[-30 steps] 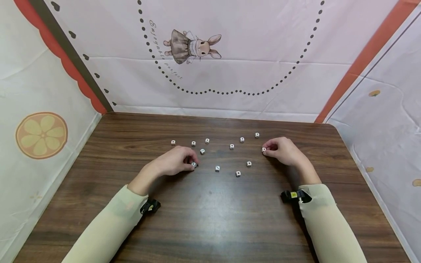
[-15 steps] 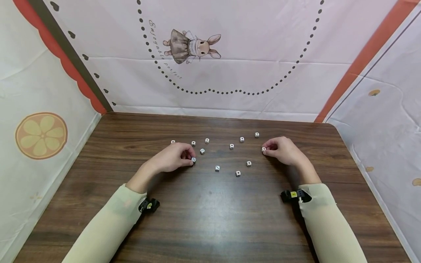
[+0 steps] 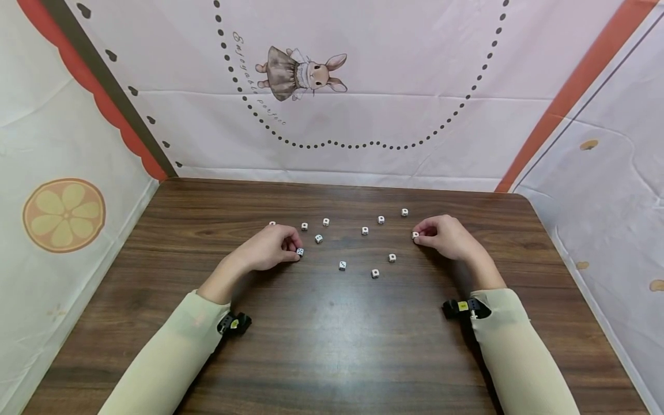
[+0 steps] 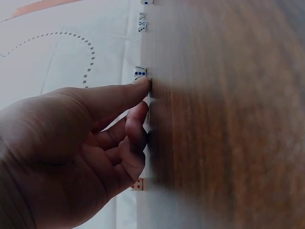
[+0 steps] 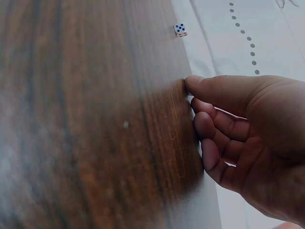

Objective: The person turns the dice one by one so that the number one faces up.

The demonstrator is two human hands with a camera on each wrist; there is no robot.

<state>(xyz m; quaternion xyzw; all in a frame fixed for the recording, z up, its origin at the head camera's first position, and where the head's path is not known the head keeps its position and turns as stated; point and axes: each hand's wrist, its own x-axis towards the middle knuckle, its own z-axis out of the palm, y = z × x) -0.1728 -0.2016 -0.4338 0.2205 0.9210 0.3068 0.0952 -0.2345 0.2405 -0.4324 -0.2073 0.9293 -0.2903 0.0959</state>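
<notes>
In the head view, my left hand point(image 3: 270, 248) pinches a white die point(image 3: 300, 252) between thumb and fingertips, low over the table; a five faces up toward the camera. My right hand point(image 3: 445, 236) is farther right and holds another white die point(image 3: 415, 235) at its thumb and index fingertips. From the right wrist, the thumb point(image 5: 214, 88) hides that die. In the left wrist view, a die point(image 4: 139, 72) shows just past the thumb. Between the hands lie several more dice, among them a die with three pips point(image 3: 342, 266) and a die with one pip point(image 3: 375, 274).
A dark wooden table point(image 3: 332, 346) carries everything. Behind the hands, a loose row of dice runs along the far part, including a die point(image 3: 404, 212) near the right hand. One die point(image 3: 272, 223) is partly covered by the left hand. A printed cloth point(image 3: 373, 115) closes off the back.
My left hand has drawn back a little to the far left with its die, which has turned to show a five. The right hand and its die have stayed put.
</notes>
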